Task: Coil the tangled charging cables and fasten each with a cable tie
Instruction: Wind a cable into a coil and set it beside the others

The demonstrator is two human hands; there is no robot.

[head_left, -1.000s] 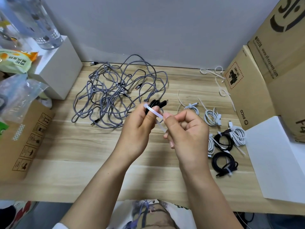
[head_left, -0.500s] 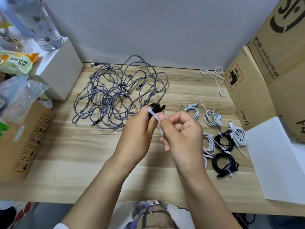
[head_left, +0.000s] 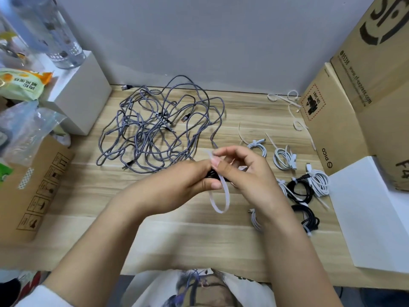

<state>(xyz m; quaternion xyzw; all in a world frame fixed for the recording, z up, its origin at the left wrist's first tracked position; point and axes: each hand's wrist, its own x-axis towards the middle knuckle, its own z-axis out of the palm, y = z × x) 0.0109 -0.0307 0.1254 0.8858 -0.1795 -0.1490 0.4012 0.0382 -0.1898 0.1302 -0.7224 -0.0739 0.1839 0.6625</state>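
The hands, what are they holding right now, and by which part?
Left hand grips the coiled black cable around its bundle. Right hand pinches the white cable tie near its upper end.

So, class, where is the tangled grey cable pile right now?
In the head view, the grey cable pile lies on the wooden table, left of centre near the back wall, beyond the left hand and right of the white box.

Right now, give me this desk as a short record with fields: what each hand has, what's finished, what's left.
left hand: grips a coiled black cable
right hand: pinches a white cable tie, looped below the hands
fastened: not yet, loop is wide open
finished coils: white and black bundles, tied, on the table's right
left to do: tangled grey braided cables, far centre
spare ties: by the cardboard box
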